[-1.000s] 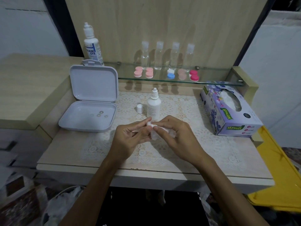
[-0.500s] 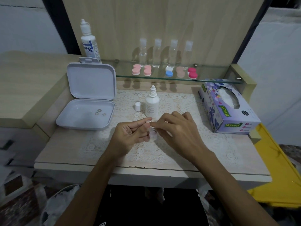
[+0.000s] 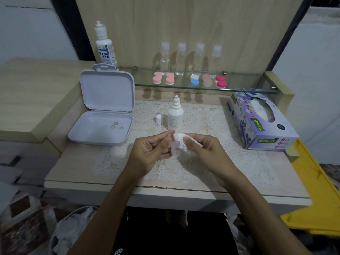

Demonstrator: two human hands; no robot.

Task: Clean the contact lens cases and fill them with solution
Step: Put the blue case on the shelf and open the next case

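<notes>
Over the lace mat, my left hand (image 3: pixel 150 150) pinches a small clear lens case (image 3: pixel 175 150). Against that case, my right hand (image 3: pixel 206 150) presses a crumpled white tissue (image 3: pixel 181 139). Just behind my hands a small white solution bottle (image 3: pixel 175 115) stands uncapped, with its white cap (image 3: pixel 159 119) to its left. Several closed lens cases (image 3: pixel 170 78), pink, blue-white and red, lie in a row on the glass shelf (image 3: pixel 239 87).
An open white box (image 3: pixel 103 126) with small rings inside sits at the left. A large solution bottle (image 3: pixel 105 46) stands behind it. Several clear bottles (image 3: pixel 181 59) line the shelf. A purple tissue box (image 3: pixel 261 118) is on the right, and a yellow bin (image 3: pixel 316 199) beside the table.
My right hand has turned, so the tissue now shows on top of the case. Both hands stay together over the mat.
</notes>
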